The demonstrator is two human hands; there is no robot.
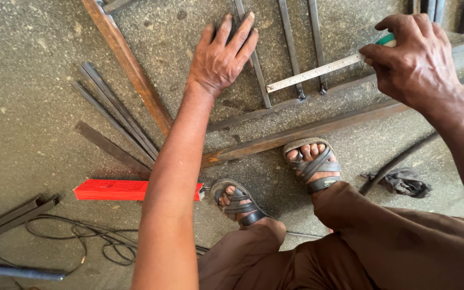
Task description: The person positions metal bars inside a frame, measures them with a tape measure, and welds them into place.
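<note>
View from above, you crouching on a concrete floor [38, 64]. Your right hand [414, 59] pinches the near end of a steel ruler [318, 71] between thumb and fingertips, fingers closed on it together with a green-tipped marker [386, 39]; outward from that grip the blade runs down and leftward, lying across two upright bars [291, 48] of a welded frame, its free end stopping just beside a third bar [256, 64]. Your left hand [224, 56] is spread flat, fingers apart and gripping nothing, its palm on the floor and its fingers over that third bar just past the ruler's far end. The ruler is likely thin, light and springy, smooth enough to skate on metal; hold it at one end and press it flat, as any lift will probably let it flex. The bars look rigid and heavy, rusted, probably rough rather than slippery, best steadied by pressing down near a weld. Below both hands the frame's rusty lower rail [318, 129] runs past your sandalled feet [310, 164]; loose flat strips [116, 115] and a red box [119, 189] lie well left of the open hand.
</note>
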